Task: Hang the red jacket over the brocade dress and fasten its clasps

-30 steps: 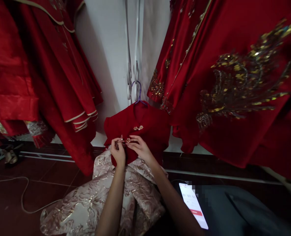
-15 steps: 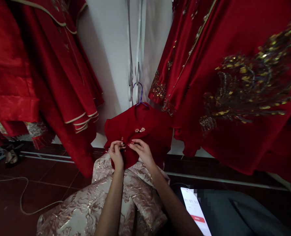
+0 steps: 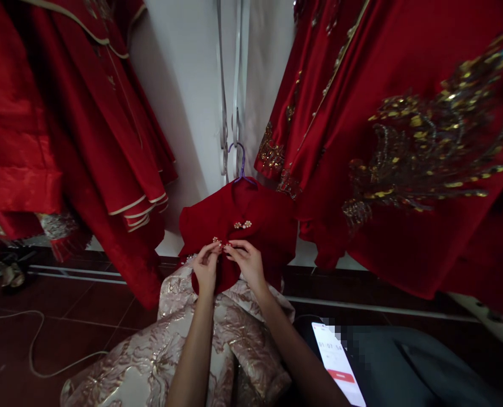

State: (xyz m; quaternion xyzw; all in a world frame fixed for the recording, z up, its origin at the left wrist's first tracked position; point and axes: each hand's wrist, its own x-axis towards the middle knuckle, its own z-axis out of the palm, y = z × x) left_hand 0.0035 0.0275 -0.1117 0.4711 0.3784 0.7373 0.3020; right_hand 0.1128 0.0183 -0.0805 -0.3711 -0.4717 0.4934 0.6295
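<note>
A red short top [image 3: 268,209] hangs on a purple hanger [image 3: 241,164] in front of me. On its upper front sits a gold flower clasp [image 3: 243,225] with a pearl, joined across the opening. Lower down, my left hand [image 3: 206,265] pinches the top's front edge, beside another gold flower ornament [image 3: 216,239]. My right hand [image 3: 249,263] is closed in a pinch at the opposite edge, its fingertips almost touching the left ones. The small part between the fingertips is mostly hidden.
Pink-and-gold brocade fabric [image 3: 149,356] spreads beneath my forearms. Red garments [image 3: 102,124] hang at left, and a red sequined garment [image 3: 404,237] at right. A lit phone [image 3: 338,362] lies lower right near dark fabric. A white cable [image 3: 33,350] runs across the tiled floor.
My left hand has moved slightly right, bringing its fingertips close to the right ones. The left flower ornament now shows above the fingers. My right hand stays nearly still.
</note>
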